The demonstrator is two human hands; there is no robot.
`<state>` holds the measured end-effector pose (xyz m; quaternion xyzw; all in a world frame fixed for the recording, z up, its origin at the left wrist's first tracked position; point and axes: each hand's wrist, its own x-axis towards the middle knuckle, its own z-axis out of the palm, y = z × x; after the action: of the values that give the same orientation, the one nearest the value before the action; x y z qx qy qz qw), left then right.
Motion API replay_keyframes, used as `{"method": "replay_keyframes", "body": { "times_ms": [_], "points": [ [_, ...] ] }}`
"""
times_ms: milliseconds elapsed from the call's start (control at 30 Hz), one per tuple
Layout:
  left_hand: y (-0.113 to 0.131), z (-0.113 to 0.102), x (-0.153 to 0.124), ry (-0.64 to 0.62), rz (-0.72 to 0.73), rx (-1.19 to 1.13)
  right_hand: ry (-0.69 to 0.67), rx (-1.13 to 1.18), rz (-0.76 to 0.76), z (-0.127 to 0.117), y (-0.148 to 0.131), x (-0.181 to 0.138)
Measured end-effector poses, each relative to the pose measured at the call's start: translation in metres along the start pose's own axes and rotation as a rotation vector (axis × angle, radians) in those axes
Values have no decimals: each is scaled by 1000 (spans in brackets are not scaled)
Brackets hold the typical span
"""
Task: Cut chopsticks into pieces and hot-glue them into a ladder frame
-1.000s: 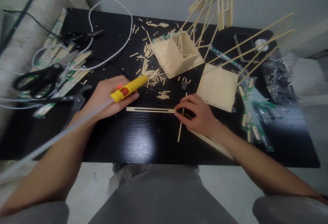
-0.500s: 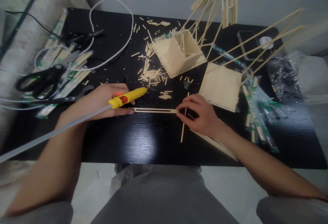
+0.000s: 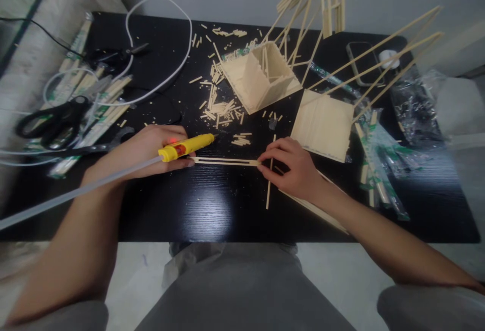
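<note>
A yellow hot glue gun (image 3: 189, 146), pen-shaped, lies across my left hand (image 3: 146, 151), with its nozzle to the right and a long translucent glue stick running out of its back. The thumb and fingers of that hand also pinch the left end of a narrow frame of thin wooden sticks (image 3: 227, 162). At the frame's right end my right hand (image 3: 293, 167) is closed in a pinch. A loose thin stick (image 3: 269, 189) passes under the right fingers. More long sticks (image 3: 318, 212) lie partly beneath the right wrist.
Short cut stick pieces (image 3: 222, 111) are scattered beyond my hands. A wooden box structure (image 3: 267, 81) and a square panel with long legs (image 3: 324, 124) stand at back right. Scissors (image 3: 56, 121), a white cable (image 3: 178, 73) and wrapped stick bundles lie left; a phone (image 3: 364, 63) lies far right.
The stick frame looks slightly turned, and the gap between its sticks appears narrower. Both hands keep their grip. The whole view has shifted a little.
</note>
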<state>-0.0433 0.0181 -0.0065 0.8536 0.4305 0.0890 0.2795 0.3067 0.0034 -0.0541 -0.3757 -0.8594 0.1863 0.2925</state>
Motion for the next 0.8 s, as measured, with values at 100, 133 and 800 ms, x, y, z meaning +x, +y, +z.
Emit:
{"method": "replay_keyframes", "body": {
  "times_ms": [100, 133, 800],
  "points": [
    [-2, 0, -1, -1, 10, -10, 8, 1, 6, 1, -1, 0],
    [-3, 0, -2, -5, 11, -16, 11, 2, 11, 1, -1, 0],
    [-5, 2, -1, -45, -70, -144, -6, 30, 76, 3, -2, -2]
  ]
}}
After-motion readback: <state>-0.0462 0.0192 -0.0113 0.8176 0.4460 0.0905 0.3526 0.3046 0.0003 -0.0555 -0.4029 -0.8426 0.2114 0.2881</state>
